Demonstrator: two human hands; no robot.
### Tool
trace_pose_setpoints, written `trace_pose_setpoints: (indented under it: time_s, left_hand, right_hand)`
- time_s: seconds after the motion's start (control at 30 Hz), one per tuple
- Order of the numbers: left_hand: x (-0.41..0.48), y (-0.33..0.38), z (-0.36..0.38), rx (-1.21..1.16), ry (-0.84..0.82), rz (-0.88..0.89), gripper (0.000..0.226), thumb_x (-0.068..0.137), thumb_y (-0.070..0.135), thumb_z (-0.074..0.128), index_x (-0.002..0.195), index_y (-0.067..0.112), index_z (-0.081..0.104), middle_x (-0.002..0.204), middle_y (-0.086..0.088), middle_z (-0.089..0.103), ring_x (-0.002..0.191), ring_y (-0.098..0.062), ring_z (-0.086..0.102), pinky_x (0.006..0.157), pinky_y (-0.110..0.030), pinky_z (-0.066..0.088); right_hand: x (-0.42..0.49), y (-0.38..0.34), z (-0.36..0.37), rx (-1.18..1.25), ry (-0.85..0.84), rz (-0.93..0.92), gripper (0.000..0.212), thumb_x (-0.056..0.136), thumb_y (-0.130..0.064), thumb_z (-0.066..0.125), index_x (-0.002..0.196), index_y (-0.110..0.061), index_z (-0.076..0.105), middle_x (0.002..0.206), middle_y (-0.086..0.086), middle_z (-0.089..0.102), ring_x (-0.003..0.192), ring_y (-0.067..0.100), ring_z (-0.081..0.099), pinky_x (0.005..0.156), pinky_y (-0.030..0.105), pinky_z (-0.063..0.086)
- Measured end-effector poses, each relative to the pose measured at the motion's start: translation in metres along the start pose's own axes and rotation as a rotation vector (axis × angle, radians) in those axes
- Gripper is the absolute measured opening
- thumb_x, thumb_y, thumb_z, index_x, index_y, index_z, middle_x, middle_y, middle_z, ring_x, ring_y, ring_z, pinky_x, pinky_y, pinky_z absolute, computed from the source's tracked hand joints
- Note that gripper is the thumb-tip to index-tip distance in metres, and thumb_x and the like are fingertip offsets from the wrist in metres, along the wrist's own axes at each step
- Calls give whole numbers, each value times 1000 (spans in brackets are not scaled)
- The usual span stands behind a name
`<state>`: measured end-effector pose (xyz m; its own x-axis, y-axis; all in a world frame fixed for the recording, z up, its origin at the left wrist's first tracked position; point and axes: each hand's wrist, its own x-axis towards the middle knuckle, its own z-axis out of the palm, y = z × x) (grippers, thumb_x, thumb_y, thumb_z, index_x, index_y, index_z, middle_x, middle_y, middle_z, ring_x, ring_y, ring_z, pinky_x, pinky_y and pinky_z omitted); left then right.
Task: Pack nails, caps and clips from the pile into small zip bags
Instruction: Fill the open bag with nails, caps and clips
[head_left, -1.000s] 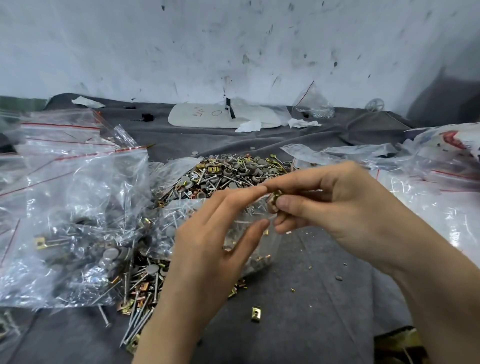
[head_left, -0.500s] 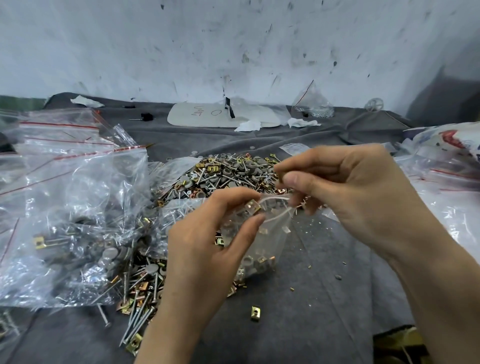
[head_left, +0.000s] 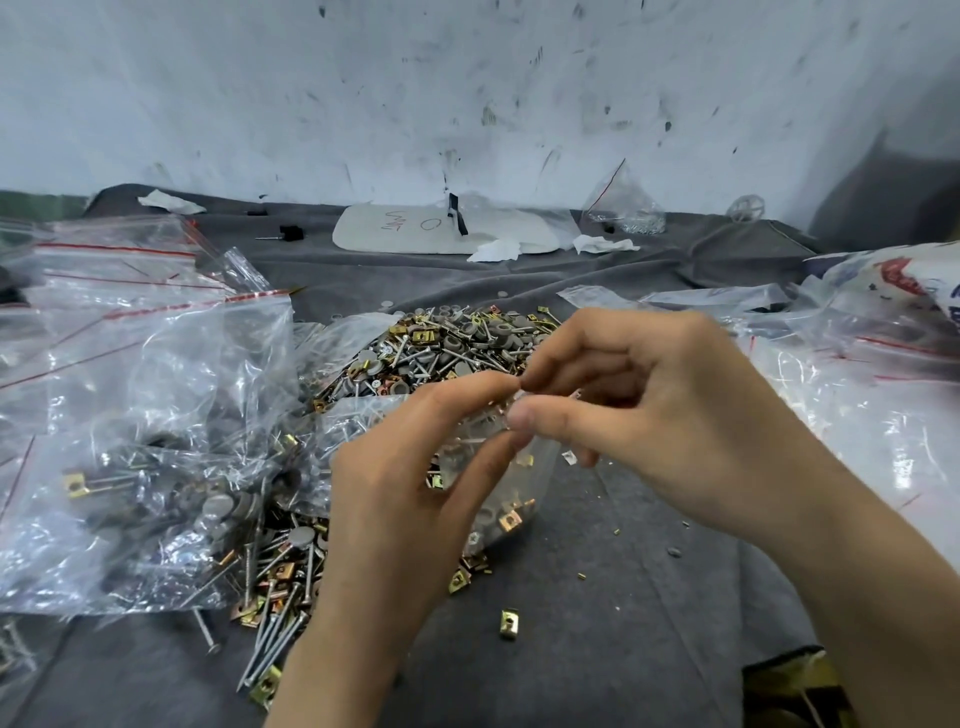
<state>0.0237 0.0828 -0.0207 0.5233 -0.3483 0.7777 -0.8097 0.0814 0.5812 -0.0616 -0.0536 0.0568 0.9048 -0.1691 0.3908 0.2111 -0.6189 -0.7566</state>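
A pile (head_left: 457, 343) of nails, grey caps and brass clips lies on the grey cloth at the centre. In front of it hangs a small clear zip bag (head_left: 498, 499) with several clips and caps inside. My left hand (head_left: 410, 483) pinches the bag's top edge between thumb and forefinger. My right hand (head_left: 649, 400) pinches the same top edge from the right side, its fingertips touching those of the left. Loose nails (head_left: 275, 634) and a single brass clip (head_left: 509, 623) lie on the cloth below the bag.
Filled and empty zip bags (head_left: 140, 415) with red seal lines are heaped at the left. More clear bags (head_left: 852, 374) lie at the right. A white board (head_left: 447, 228), tissue scraps and a small bag (head_left: 623, 208) sit along the far wall.
My right hand has come down and left, back to the bag's mouth, and now meets the left fingertips at the top edge. The bag hangs in about the same place.
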Motion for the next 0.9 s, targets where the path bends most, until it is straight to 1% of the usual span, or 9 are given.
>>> trace_pose_setpoints:
  time_s: [0.07,0.2,0.27,0.37,0.47,0.53,0.7,0.8,0.9]
  left_hand:
    - [0,-1,-1,-4,4,11,29,89,27,64,117,29,59,112,15,66,102,-1,66,86,-24,54]
    - [2,1,-2,13,-48,17,43,84,28,68,125,29,55,115,22,64,106,5,63,89,-15,50]
    - [2,1,-2,32,-76,1,57,80,30,73,131,30,50,115,22,63,105,8,62,90,-12,48]
    - [1,-1,-3,44,-67,-26,61,80,24,75,132,32,46,108,21,67,102,9,63,89,-13,49]
    - [1,-1,-3,29,-54,-12,57,79,27,75,129,30,47,108,22,65,102,10,63,89,-10,48]
    - [2,0,-3,24,-55,-11,56,79,30,74,128,29,48,109,25,63,102,10,63,88,-9,47]
    - [2,0,-2,13,-59,-15,54,78,28,72,127,29,48,110,23,64,103,9,63,89,-11,48]
    - [1,0,-3,-1,-57,-19,49,81,30,70,125,28,50,113,21,64,105,6,63,90,-17,51]
    - [1,0,-4,23,-66,-14,42,82,30,68,120,25,54,113,19,65,105,4,64,90,-20,53]
  right_hand:
    - [0,4,5,118,-14,80,16,75,-14,77,82,-14,63,70,2,72,52,19,61,50,28,51]
    - [3,7,8,277,15,134,18,77,-4,73,86,-17,62,70,2,70,59,13,58,51,17,44]
    - [5,8,5,171,67,51,18,78,-3,73,83,-19,65,70,-3,68,60,9,59,54,19,46]
    - [8,11,0,-125,101,-93,16,78,-6,73,78,-21,67,65,-16,61,54,6,52,53,21,45]
    - [8,15,-3,-316,42,-176,15,77,-6,75,79,-20,70,60,-20,50,55,10,44,54,12,35]
    - [7,16,-3,-418,-18,-215,15,76,-5,76,82,-19,73,68,-22,52,61,6,47,60,9,34]
    - [7,17,-4,-457,-40,-230,16,79,-6,74,87,-19,74,77,-19,57,68,-5,49,65,8,36]
    - [8,19,-4,-477,-3,-257,15,79,-6,74,89,-17,73,78,-19,57,69,-4,49,67,8,36]
    - [9,20,-3,-515,19,-256,15,78,-10,76,91,-18,71,75,-25,52,71,-3,50,66,10,37]
